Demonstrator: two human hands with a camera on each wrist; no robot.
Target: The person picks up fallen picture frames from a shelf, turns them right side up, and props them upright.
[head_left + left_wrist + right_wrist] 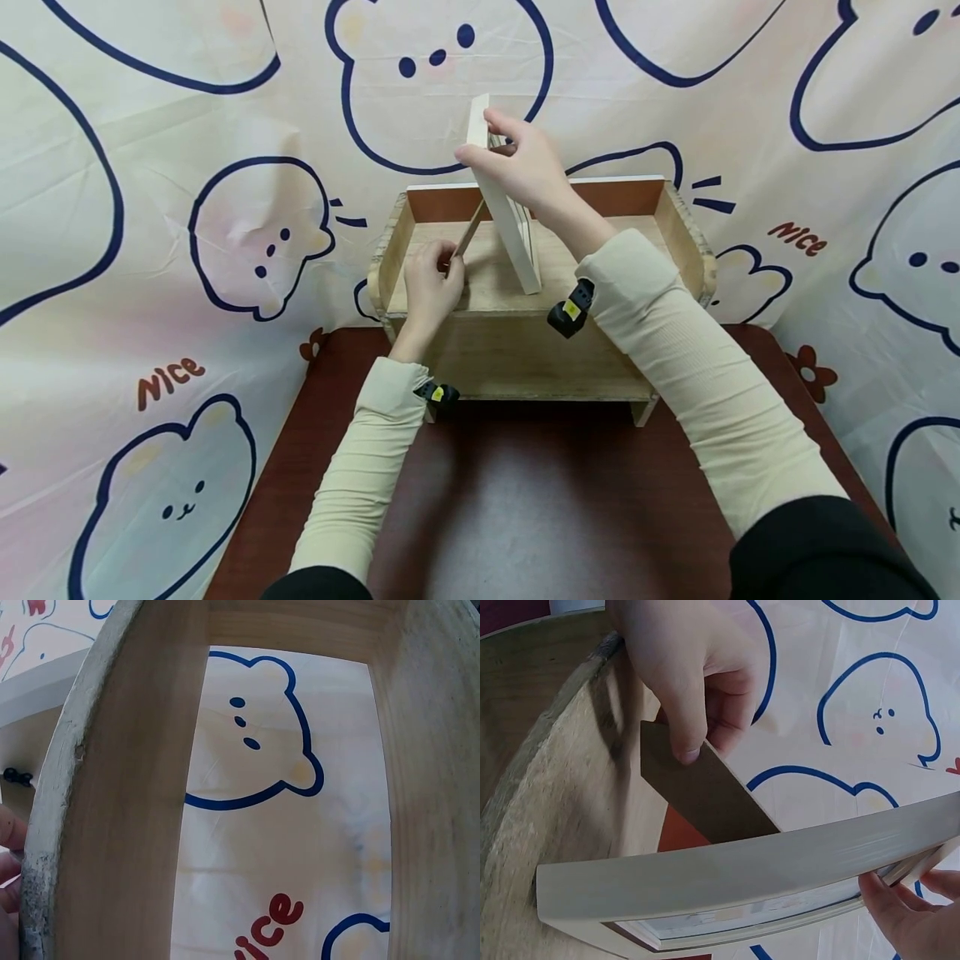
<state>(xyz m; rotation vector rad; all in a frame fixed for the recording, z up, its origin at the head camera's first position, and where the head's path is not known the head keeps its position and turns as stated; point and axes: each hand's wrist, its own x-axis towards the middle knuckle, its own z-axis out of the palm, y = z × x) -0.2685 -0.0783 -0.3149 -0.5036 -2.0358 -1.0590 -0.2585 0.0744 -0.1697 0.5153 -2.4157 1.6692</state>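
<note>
A white picture frame point(506, 221) is seen edge-on in the head view, tilted, with its lower end at the top tier of a wooden shelf point(570, 354). My right hand point(528, 167) grips the frame near its upper end, thumb on one side and fingers on the other. In the right wrist view, the brown support leg point(705, 784) slants out from behind the frame. My left hand point(435, 279) pinches the leg's free end between thumb and fingers. The left wrist view mostly shows the shelf's wooden side point(127, 780), with only fingertips at its left edge.
The shelf has raised side panels point(686, 237) and a reddish-brown strip point(618, 198) along its back. It stands on a dark red-brown table point(525, 508). Behind hangs a pale cloth point(262, 125) printed with blue bear outlines.
</note>
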